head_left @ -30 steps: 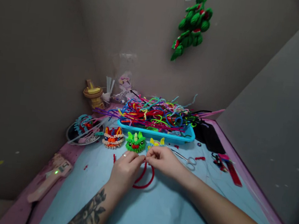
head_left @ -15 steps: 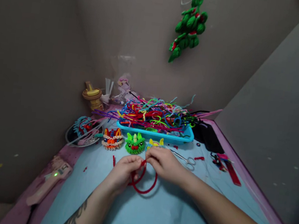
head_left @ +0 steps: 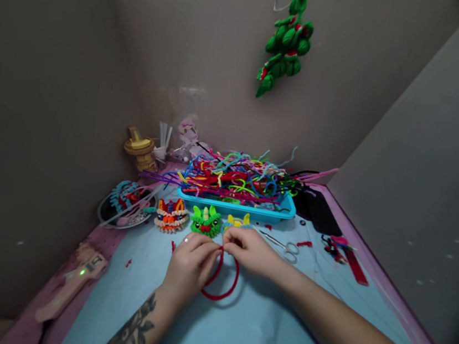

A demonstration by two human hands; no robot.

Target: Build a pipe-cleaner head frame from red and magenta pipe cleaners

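Between my two hands hangs a red pipe cleaner (head_left: 220,297), bent into a loop just above the blue table cover. My left hand (head_left: 194,257) pinches it from the left, thumb and fingers together. From the right, my right hand (head_left: 249,248) pinches it close by, so the fingertips of both hands nearly meet. The exact spot under the fingers is hidden. Just beyond the hands stand an orange and cream lion head (head_left: 171,215), a green lion head (head_left: 205,220) and a yellow and blue one (head_left: 238,220), partly covered by my right hand.
A blue tray (head_left: 237,208) heaped with colourful pipe cleaners stands at the back. Scissors (head_left: 283,246) lie to the right, near a red strip (head_left: 356,267) and a black phone-like slab (head_left: 320,212). On the left are a metal bowl (head_left: 102,215) and a pink glue gun (head_left: 73,287).
My left hand has turned over, its back now facing up, and its fingers have closed in beside the right fingertips. The red loop stays between the hands. The view has shifted slightly.
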